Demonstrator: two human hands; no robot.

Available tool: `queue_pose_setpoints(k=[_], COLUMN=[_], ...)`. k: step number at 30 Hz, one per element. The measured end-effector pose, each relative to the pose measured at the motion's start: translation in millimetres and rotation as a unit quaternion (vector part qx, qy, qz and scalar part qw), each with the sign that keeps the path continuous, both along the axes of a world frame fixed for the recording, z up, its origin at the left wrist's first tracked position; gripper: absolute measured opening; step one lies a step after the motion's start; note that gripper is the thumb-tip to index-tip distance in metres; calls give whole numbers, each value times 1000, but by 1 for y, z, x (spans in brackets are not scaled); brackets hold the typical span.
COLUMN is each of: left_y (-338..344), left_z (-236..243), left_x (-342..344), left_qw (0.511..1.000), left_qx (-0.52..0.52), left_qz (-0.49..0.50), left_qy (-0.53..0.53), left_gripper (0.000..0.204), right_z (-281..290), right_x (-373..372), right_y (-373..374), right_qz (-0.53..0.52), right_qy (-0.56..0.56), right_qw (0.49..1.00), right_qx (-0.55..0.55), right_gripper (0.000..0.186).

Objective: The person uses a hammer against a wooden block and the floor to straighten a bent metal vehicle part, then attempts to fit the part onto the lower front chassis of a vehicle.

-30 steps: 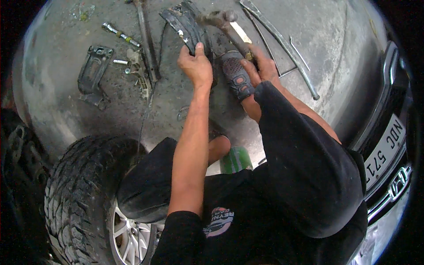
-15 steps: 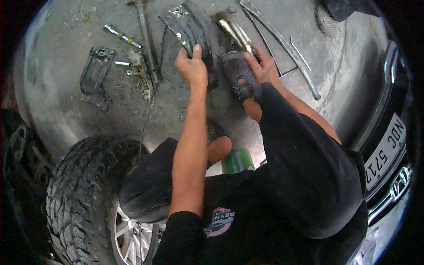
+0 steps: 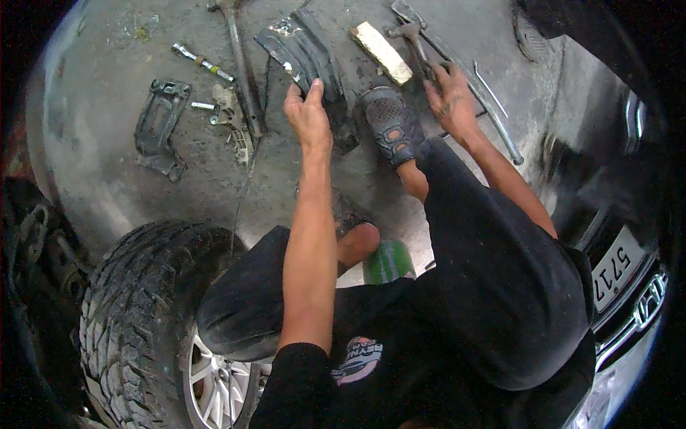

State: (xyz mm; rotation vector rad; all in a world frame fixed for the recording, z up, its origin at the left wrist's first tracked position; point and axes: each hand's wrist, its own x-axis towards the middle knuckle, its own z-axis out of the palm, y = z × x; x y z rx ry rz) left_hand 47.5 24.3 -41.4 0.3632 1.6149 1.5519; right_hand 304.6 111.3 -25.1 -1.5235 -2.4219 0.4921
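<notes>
My left hand (image 3: 309,118) grips the lower left edge of a dark curved bracket (image 3: 314,53), its thumb lying on top. The bracket is ribbed, with pale scuffed patches, and lies tilted on the floor. My right hand (image 3: 451,99) is closed around the handle of a hammer (image 3: 409,32), whose head points away from me. Between the bracket and the hammer a pale wooden block (image 3: 382,52) rests on the floor, just beyond my shoe (image 3: 388,118). Neither hand touches the block.
A ratchet (image 3: 204,63), a socket (image 3: 203,106), a long steel bar (image 3: 243,71), a metal bracket (image 3: 232,121) and a second dark bracket (image 3: 161,125) lie left. Long metal tools (image 3: 493,118) lie right. A tyre (image 3: 136,300), a green can (image 3: 388,261) and a car bumper (image 3: 607,322) are close by.
My right hand has moved to the right with the hammer, off the wooden block, which now shows fully. My left hand stays on the bracket.
</notes>
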Motion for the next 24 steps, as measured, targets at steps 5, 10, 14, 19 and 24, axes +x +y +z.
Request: queue_pose_setpoints(k=[5,10,14,19,24], left_y=[6,18,22,21,31], left_z=[27,57,83,58,70], left_x=[3,-2,-9,-23,-15], left_qw=[994,989,949,850,955], left_qx=[35,79,51,257,97], left_qz=[83,59,56,-40,61], left_qy=[-65,-108,-305,-458,-274], left_gripper=[23,23,28,40,34], right_z=[39,49,62,79,86], right_x=[-64,-92,-90,-86,-92], right_y=[-8,-27,-18,-35,-26], right_qz=[63,143,231,143,89], right_qy=[178,241,166,213,173], right_qw=[918,886,792,803,900], right_qx=[-349,-370,-541,-537,-390], right_gripper=[55,69,81,79,77])
